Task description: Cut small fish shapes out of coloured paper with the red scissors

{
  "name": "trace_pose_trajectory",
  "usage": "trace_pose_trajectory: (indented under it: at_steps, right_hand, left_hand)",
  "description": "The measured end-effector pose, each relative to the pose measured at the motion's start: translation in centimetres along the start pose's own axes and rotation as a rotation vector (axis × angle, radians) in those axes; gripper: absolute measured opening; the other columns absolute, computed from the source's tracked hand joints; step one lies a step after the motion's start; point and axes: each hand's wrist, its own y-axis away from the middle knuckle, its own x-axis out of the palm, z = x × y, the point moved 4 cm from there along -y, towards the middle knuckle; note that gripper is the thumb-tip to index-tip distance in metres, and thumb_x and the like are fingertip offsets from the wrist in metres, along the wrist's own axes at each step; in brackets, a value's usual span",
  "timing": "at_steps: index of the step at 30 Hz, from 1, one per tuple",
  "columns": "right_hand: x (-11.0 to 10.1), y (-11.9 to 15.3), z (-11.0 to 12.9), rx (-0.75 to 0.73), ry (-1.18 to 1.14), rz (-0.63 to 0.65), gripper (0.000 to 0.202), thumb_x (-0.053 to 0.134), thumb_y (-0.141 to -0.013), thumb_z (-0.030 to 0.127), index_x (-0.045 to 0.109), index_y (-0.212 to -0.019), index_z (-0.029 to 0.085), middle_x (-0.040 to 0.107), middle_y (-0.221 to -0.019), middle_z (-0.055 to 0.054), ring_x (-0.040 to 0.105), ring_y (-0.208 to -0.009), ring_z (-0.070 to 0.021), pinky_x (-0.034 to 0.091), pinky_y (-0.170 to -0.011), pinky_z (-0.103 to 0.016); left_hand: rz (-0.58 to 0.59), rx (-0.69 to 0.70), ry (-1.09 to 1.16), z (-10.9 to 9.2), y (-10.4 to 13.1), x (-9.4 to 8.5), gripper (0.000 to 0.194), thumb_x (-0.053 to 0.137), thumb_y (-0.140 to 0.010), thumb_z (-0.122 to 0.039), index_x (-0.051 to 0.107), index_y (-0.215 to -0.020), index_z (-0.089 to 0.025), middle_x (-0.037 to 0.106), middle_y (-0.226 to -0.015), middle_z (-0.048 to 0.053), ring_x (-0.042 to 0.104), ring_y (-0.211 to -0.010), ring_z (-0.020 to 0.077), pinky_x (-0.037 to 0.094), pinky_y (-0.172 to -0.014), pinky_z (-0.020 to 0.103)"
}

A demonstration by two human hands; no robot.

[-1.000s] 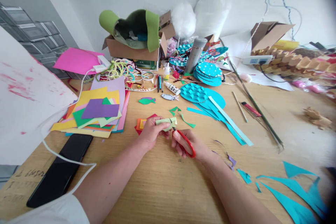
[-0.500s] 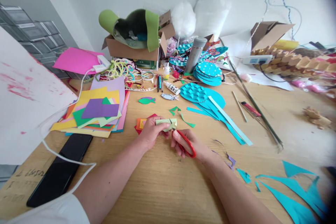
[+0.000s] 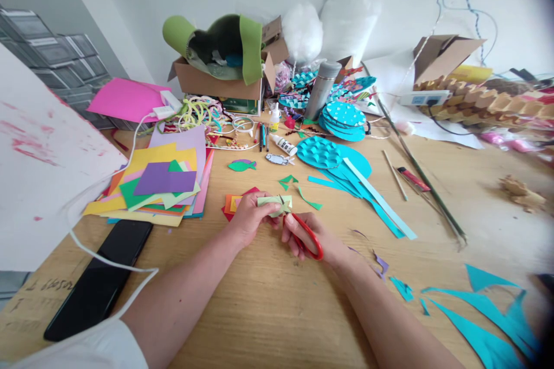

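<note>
At the near left of the wooden table (image 3: 268, 311), a black phone (image 3: 93, 294) lies flat, with a white cable (image 3: 134, 269) crossing over it. At the near right are turquoise paper scraps (image 3: 489, 320), and a little farther in, left of them, a few purple scraps (image 3: 381, 265). In the middle, the right hand (image 3: 318, 239) has its fingers closed around the red handles of a pair of scissors (image 3: 312, 237), whose blades point away to the far left and meet the right end of a small piece of light green paper (image 3: 266, 202). The left hand (image 3: 251, 216) pinches that paper from its near side, thumb on top and the other fingers partly hidden beneath, holding it above the table. Just beyond the left hand and partly covered by it lie red and orange paper pieces (image 3: 229, 202); farther left is a spread stack of coloured paper (image 3: 164, 179). Dark green offcuts (image 3: 309, 199) lie just beyond the scissors, to the right. Farther off are a green fish cutout (image 3: 241, 166), a white fish cutout (image 3: 276, 159) and, right of these, long turquoise strips (image 3: 376, 202) beside a bumpy turquoise disc (image 3: 319, 153). At the far side, a grey flask (image 3: 322, 92) stands tilted in view, right of a cardboard box (image 3: 220, 78).
</note>
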Motion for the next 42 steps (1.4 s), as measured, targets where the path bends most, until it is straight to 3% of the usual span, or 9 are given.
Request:
trace_pose_trajectory:
  at_steps: [42]
  right_hand:
    - [-0.05, -0.29, -0.44, 0.015, 0.029, -0.014, 0.065, 0.046, -0.075, 0.080, 0.053, -0.068, 0.015, 0.052, -0.046, 0.002, 0.046, -0.036, -0.0074, 0.033, -0.036, -0.019]
  left_hand:
    - [0.028, 0.029, 0.010, 0.05, -0.05, -0.04, 0.015, 0.072, -0.065, -0.026, 0.067, -0.065, -0.013, 0.062, -0.057, 0.002, 0.055, -0.051, 0.0110, 0.041, -0.048, 0.022]
